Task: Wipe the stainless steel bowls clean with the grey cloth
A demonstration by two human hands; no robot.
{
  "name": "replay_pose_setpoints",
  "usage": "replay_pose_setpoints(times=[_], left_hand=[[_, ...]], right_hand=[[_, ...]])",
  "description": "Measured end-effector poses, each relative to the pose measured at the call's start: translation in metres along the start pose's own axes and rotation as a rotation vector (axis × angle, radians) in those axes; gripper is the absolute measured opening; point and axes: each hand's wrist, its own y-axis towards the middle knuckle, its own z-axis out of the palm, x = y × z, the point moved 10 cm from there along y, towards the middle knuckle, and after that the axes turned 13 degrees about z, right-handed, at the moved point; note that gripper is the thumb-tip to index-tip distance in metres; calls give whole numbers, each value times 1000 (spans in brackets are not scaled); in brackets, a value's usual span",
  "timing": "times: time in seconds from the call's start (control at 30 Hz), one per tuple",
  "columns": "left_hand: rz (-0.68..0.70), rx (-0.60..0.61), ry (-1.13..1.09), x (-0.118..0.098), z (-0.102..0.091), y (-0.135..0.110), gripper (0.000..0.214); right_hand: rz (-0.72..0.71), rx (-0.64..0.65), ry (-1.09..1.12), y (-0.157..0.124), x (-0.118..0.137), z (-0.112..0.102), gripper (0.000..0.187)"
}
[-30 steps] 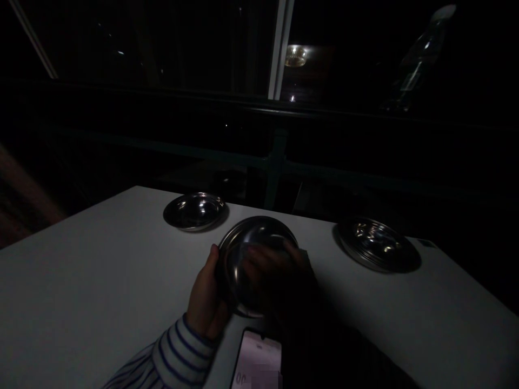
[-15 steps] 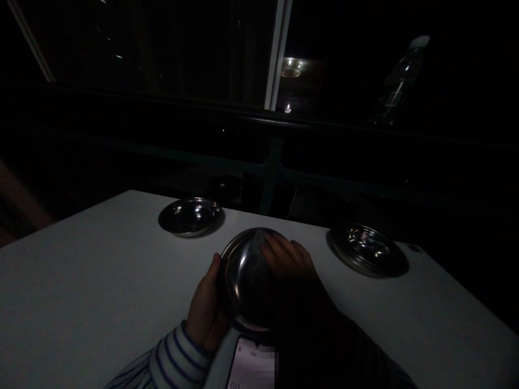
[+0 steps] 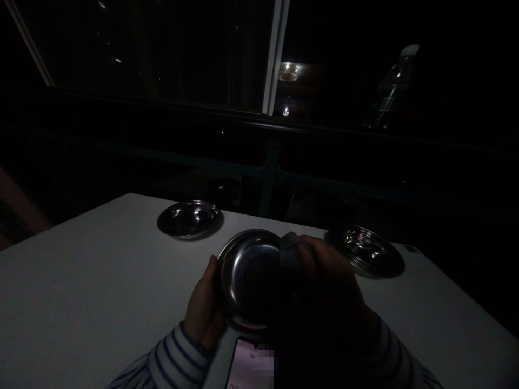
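A shiny round metal plate is held tilted above the near part of the table, its underside seemingly turned toward me. My left hand grips its left rim, thumb along the edge. At the plate's upper right, my right hand pinches a small grey cloth against the rim. Deep shadow hides the lower part of my right hand and the plate's lower right side.
A metal dish sits at the table's back left. Several stacked metal dishes stand at the back right. Below the plate, a lit phone lies on the white table. A clear bottle stands by the dark window.
My right hand has moved right with the cloth, from the plate's middle to its upper right rim. My left hand keeps its grip on the plate.
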Motion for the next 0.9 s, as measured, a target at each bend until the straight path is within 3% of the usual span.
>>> replay_pose_setpoints(times=[0.17,0.37,0.53,0.7,0.8,0.9], left_hand=[[-18,-10,35,3,-4,0,36],[-16,31,-15,4,-2,2,42],[-16,21,-37,6,-1,0,42],[-108,71,-123,16,12,-9,42],[-77,42,-143,12,9,-9,42],[-105,37,-195,13,8,-7,46]], right_hand=[[135,-34,38,3,-15,-3,24],[110,42,73,5,-12,5,30],[198,-106,80,0,-17,1,32],[39,-8,-51,-10,1,42,27],[-93,69,-74,-23,19,64,33],[-169,93,-45,-39,40,71,45]])
